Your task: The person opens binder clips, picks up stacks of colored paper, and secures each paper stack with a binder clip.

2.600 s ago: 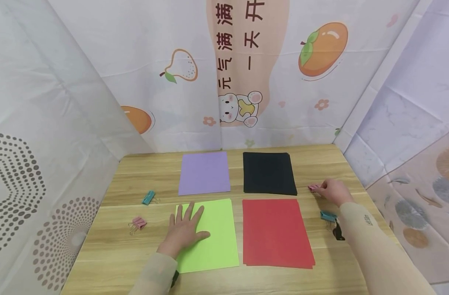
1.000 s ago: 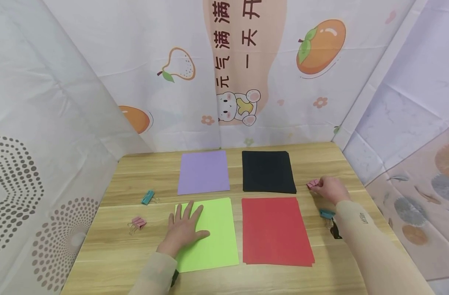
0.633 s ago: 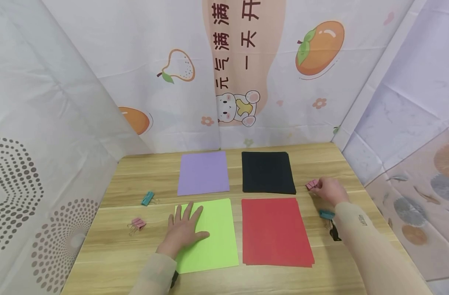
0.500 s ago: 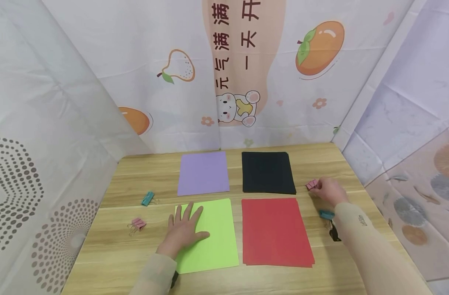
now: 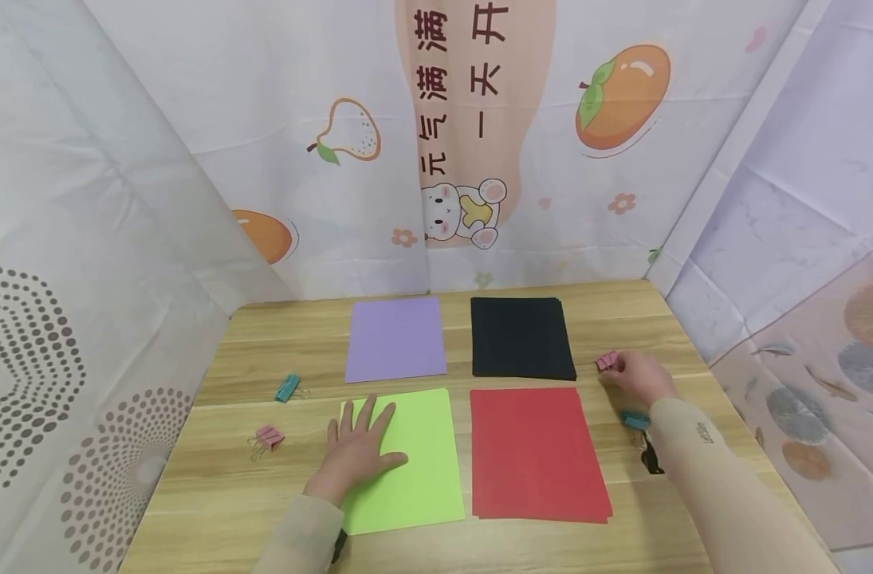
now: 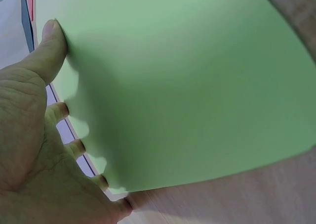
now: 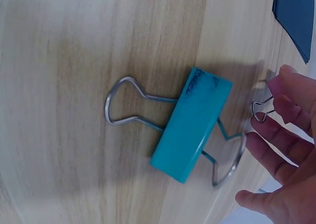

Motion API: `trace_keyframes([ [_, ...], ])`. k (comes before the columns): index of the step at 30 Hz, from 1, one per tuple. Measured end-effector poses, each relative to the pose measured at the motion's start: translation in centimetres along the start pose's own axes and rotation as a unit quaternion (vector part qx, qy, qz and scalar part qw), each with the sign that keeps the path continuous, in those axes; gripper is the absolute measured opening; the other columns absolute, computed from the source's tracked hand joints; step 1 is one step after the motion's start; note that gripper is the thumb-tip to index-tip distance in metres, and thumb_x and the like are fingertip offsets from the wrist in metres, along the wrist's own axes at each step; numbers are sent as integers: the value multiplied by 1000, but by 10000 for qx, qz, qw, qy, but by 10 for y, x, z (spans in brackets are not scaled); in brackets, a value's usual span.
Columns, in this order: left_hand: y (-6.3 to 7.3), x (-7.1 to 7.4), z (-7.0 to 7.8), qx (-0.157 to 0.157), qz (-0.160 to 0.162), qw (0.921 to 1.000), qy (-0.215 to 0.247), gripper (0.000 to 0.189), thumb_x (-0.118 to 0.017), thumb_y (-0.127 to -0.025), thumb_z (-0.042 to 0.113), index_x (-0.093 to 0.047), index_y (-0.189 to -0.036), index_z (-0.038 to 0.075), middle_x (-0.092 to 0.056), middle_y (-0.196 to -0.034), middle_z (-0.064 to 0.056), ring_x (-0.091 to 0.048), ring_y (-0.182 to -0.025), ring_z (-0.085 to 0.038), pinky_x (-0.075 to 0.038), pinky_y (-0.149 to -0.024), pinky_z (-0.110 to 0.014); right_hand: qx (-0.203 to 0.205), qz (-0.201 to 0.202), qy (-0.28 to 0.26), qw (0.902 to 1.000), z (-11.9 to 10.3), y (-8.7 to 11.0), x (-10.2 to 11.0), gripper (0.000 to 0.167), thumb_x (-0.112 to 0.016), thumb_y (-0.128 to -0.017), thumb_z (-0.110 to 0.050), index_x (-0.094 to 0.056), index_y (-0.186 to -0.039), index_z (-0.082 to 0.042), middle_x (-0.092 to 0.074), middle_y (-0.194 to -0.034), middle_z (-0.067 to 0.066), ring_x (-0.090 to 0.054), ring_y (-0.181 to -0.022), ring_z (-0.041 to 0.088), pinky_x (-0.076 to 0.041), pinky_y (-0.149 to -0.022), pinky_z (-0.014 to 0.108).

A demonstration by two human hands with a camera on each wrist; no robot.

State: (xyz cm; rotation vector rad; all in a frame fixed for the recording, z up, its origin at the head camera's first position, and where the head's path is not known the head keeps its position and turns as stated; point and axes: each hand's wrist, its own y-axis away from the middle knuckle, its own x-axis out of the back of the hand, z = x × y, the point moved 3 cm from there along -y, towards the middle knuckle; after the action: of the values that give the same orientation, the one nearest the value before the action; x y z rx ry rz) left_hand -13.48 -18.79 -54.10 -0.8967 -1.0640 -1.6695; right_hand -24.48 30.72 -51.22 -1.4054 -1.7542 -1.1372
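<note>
My left hand (image 5: 357, 450) lies with fingers spread on the left part of a lime-green paper stack (image 5: 422, 478). In the left wrist view, its fingertips reach over the edge of the green paper (image 6: 197, 95). At the right side of the table my right hand (image 5: 642, 376) pinches a pink binder clip (image 5: 607, 361), just right of the black paper stack (image 5: 522, 337). The right wrist view shows the pink clip's wire handle (image 7: 261, 110) beside the fingers. A teal binder clip (image 7: 192, 125), with both wire handles spread, lies near the right hand.
A purple paper stack (image 5: 396, 339) lies behind the green one, and a red stack (image 5: 540, 454) to its right. Another teal clip (image 5: 288, 388) and pink clip (image 5: 269, 435) lie at the left. Patterned cloth (image 5: 364, 207) hangs behind and at both sides of the wooden table (image 5: 206, 494).
The pink clip in my right hand has turned slightly and shifted a little left since the earliest frame. My left hand has stayed flat on the green paper.
</note>
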Motion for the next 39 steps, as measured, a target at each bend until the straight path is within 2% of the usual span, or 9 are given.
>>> trace_keyframes([
  [7, 0, 0, 2, -3, 6, 10000, 0, 92, -73, -87, 58, -35, -160, 18, -13, -170, -19, -5, -150, -58, -7, -113, -79, 11, -17, 140, 9999, 0, 0, 0, 28, -68, -98, -28, -55, -81, -10, -51, -72, 2, -47, -70, 20, -35, -62, 34],
  [16, 1, 1, 2, -32, 3, 10000, -5, 92, -72, -87, 59, -34, -160, 18, -13, -169, -19, -5, -150, -59, -8, -113, -80, 73, 5, 226, 9997, 2, -3, 0, 27, -70, -96, -28, -56, -82, -10, -50, -73, 3, -48, -72, 20, -36, -62, 34],
  [25, 2, 2, 2, -55, 0, 10000, -28, 92, -72, -88, 59, -34, -161, 19, -13, -170, -18, -5, -150, -59, -8, -113, -79, 161, 113, 473, 9987, 4, 0, -3, 28, -74, -93, -25, -59, -82, -5, -51, -86, 13, -51, -81, 28, -45, -69, 41],
  [39, 2, 3, 3, -69, 30, 10000, -42, 91, -72, -88, 58, -34, -161, 18, -14, -169, -19, -6, -150, -59, -8, -114, -79, 147, 150, 418, 9989, 5, -2, -6, 31, -71, -94, -26, -56, -82, -2, -46, -94, 21, -51, -82, 31, -45, -70, 43],
])
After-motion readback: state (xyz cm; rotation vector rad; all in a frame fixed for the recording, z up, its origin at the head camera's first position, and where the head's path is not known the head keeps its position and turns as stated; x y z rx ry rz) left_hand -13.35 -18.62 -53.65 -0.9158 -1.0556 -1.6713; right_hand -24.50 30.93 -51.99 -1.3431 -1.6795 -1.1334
